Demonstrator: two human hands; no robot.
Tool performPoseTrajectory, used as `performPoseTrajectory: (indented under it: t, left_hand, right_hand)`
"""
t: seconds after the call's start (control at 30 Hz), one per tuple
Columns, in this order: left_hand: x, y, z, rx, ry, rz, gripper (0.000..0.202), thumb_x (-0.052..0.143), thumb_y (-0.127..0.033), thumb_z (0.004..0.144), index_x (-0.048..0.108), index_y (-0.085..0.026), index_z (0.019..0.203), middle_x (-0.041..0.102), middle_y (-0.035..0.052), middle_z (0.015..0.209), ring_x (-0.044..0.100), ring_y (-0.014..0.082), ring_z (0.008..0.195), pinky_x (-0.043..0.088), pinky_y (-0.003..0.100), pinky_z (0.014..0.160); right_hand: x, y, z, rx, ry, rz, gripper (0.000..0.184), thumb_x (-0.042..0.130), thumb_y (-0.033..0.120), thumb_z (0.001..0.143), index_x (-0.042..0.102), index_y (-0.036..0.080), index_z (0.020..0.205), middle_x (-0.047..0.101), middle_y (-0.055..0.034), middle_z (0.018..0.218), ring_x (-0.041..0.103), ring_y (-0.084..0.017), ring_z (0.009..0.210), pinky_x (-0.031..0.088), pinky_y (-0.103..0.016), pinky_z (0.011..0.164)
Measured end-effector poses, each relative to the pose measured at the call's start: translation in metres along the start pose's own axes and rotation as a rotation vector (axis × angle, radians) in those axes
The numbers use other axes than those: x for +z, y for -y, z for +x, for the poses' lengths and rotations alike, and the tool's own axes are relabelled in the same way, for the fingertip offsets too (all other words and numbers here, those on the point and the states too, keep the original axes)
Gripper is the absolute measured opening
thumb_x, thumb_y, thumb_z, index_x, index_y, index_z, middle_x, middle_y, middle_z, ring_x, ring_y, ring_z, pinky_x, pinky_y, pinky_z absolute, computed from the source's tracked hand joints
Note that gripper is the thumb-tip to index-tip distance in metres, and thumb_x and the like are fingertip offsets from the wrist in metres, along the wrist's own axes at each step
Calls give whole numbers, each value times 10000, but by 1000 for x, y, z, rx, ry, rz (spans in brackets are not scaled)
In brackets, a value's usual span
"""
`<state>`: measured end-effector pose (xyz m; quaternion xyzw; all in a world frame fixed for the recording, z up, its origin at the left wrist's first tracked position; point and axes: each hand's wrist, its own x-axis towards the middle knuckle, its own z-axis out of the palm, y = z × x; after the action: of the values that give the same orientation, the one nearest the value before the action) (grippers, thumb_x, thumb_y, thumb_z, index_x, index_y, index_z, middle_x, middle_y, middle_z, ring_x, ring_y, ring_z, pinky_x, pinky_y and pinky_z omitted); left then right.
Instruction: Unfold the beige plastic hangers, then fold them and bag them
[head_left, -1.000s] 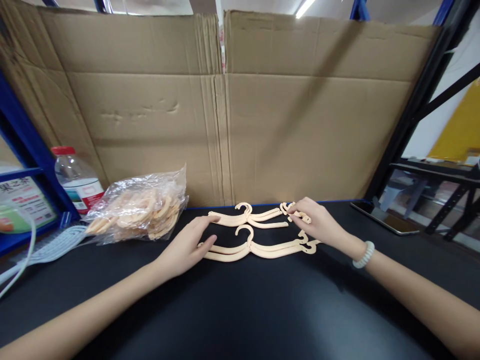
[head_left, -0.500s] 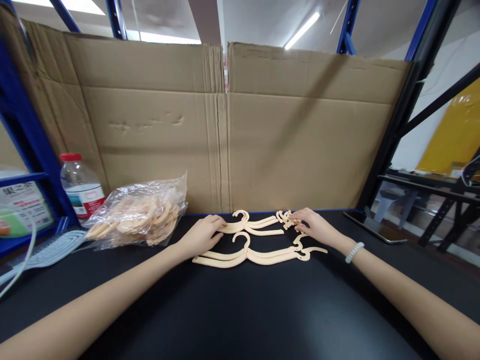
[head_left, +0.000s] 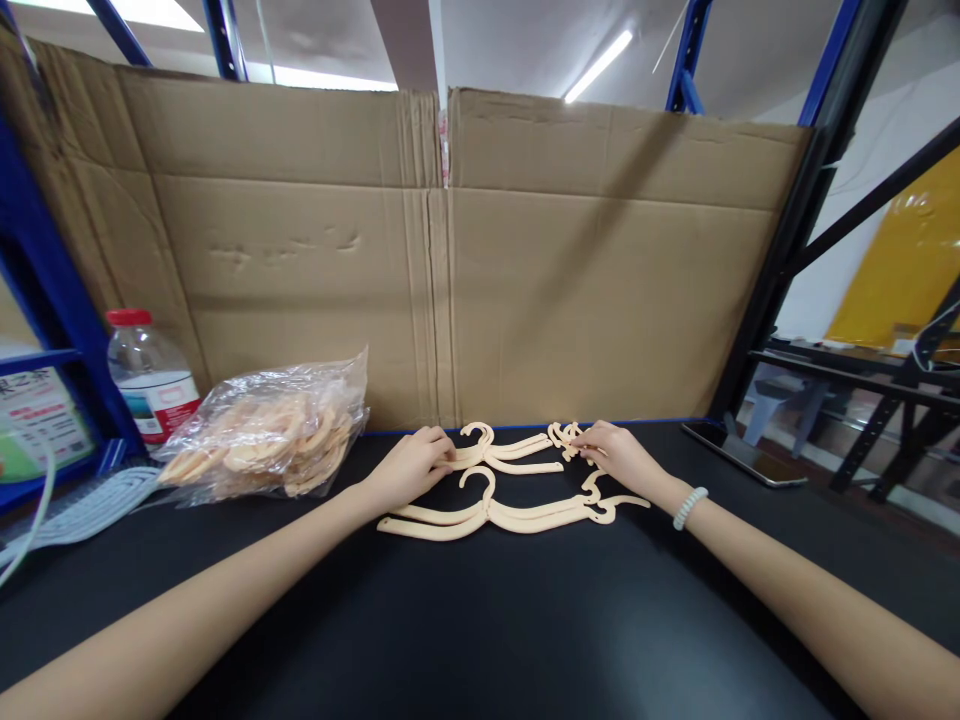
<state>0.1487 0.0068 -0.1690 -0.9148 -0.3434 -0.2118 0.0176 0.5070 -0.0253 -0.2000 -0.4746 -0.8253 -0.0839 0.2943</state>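
Note:
Two small stacks of cream plastic hangers lie on the black table (head_left: 480, 620). The far stack (head_left: 510, 455) rests close to the cardboard wall, the near stack (head_left: 502, 512) just in front of it. My left hand (head_left: 409, 465) covers the left end of the far stack, fingers curled onto it. My right hand (head_left: 619, 455) pinches the right end of that same stack, and a white bead bracelet sits on that wrist. The near stack lies untouched between my forearms.
A clear plastic bag (head_left: 262, 430) of more hangers lies at the left. Behind it stands a water bottle (head_left: 146, 375) with a red cap. A cardboard wall (head_left: 450, 260) closes the back. A dark tablet (head_left: 731, 452) lies at the right edge, a blue rack post (head_left: 45, 290) at the left.
My left hand has moved from the near stack up to the left end of the far stack. The view has tilted upward and both hands sit farther from me.

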Motion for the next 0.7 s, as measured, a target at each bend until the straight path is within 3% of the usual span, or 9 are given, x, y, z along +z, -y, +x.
performPoseTrajectory:
  t: [0.27, 0.43, 0.57, 0.7]
  left_hand:
    - [3, 1, 3, -30, 7, -69, 72, 529, -207, 863, 563, -183, 804, 623, 68, 899, 610, 232, 871, 484, 345, 772]
    - [-1, -4, 2, -80, -3, -147, 99, 483, -244, 887, 537, -196, 820, 655, 29, 763, 635, 208, 687, 475, 298, 613]
    - [-6, -7, 1, -109, -65, -203, 75, 478, -247, 881, 510, -210, 825, 664, 16, 757, 654, 202, 703, 481, 293, 631]
    - [-13, -15, -5, -134, -167, -245, 92, 478, -283, 883, 501, -213, 829, 651, 9, 778, 646, 190, 731, 484, 302, 678]
  right_hand:
    - [3, -3, 0, -7, 10, -7, 198, 597, 42, 809, 734, 163, 884, 697, -73, 835, 650, -196, 794, 521, -323, 751]
    - [2, 3, -1, -14, -18, -9, 212, 560, 39, 810, 727, 167, 832, 695, -71, 808, 640, -194, 767, 513, -316, 733]
    - [-5, 6, -1, 23, -108, 14, 192, 535, 95, 825, 709, 175, 804, 686, -63, 763, 639, -197, 735, 516, -320, 718]
    - [-17, 5, 1, 135, -277, 73, 191, 499, 188, 865, 685, 190, 824, 703, -72, 828, 660, -222, 784, 526, -378, 766]
